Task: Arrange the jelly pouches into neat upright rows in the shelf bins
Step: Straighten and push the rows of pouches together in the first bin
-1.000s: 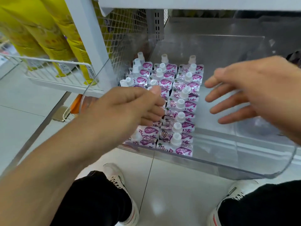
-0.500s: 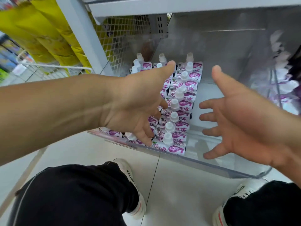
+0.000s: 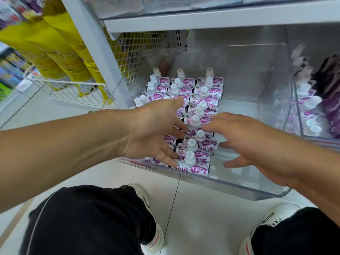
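White and purple jelly pouches (image 3: 199, 96) with white caps stand in three upright rows in the left part of a clear plastic bin (image 3: 230, 183) on the lowest shelf. My left hand (image 3: 154, 133) lies over the left and middle rows, palm turned right, fingers spread, fingertips touching the left side of the right row. My right hand (image 3: 241, 142) comes in from the right, fingers spread, its fingertips at the right side of that same row. The row sits between both hands. Neither hand grips a pouch.
The bin's right half (image 3: 244, 115) holds no pouches. A second clear bin (image 3: 311, 111) to the right holds more pouches. Yellow packs (image 3: 60, 52) hang over a white wire basket (image 3: 73, 92) at the left. A shelf board (image 3: 220, 17) runs overhead. My knees and shoes are below.
My right hand has dropped and moved left into the bin, up against the right row. My left hand has lowered onto the pouches with its fingers spread.
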Action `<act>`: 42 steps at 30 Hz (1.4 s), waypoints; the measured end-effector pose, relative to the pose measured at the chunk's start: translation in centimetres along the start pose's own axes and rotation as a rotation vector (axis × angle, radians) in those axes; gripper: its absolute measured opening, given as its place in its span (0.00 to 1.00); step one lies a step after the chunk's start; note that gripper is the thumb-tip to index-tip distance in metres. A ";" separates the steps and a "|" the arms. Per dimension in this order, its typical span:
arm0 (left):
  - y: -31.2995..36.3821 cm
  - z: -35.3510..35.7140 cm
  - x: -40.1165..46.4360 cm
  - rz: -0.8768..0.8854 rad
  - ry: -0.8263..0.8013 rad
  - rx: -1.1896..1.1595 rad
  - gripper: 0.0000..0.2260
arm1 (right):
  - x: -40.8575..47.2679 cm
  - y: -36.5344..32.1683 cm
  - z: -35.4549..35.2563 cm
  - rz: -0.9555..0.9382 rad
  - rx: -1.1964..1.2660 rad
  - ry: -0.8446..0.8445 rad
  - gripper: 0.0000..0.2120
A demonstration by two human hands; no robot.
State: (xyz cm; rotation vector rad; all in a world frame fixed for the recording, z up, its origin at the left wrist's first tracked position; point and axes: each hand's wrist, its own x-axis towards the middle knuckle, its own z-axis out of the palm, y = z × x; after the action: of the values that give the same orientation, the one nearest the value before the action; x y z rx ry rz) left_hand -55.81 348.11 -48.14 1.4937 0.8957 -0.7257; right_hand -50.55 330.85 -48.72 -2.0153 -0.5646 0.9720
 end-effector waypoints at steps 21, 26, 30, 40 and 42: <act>-0.7 -2.7 1.8 0.845 0.529 1.276 0.13 | 2.2 -0.4 1.6 -0.311 -1.003 0.061 0.16; 0.2 -2.0 4.5 0.828 0.612 1.376 0.11 | 1.7 -0.6 0.3 -0.309 -0.904 0.032 0.21; 0.6 -1.9 6.1 0.841 0.594 1.433 0.13 | 1.4 -1.2 -3.3 -0.351 -0.820 0.233 0.23; 0.2 -0.4 4.4 0.796 0.480 1.225 0.11 | 3.4 -0.1 -4.3 -0.311 -0.891 0.266 0.22; -0.3 -0.1 2.4 0.684 0.416 0.951 0.14 | 3.4 0.0 -4.6 -0.301 -0.889 0.233 0.26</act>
State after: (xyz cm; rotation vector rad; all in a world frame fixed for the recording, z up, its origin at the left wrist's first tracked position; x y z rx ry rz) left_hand -54.84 348.53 -50.29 2.6778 0.2295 -0.3090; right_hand -44.83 331.00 -48.47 -2.6367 -1.2809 0.2884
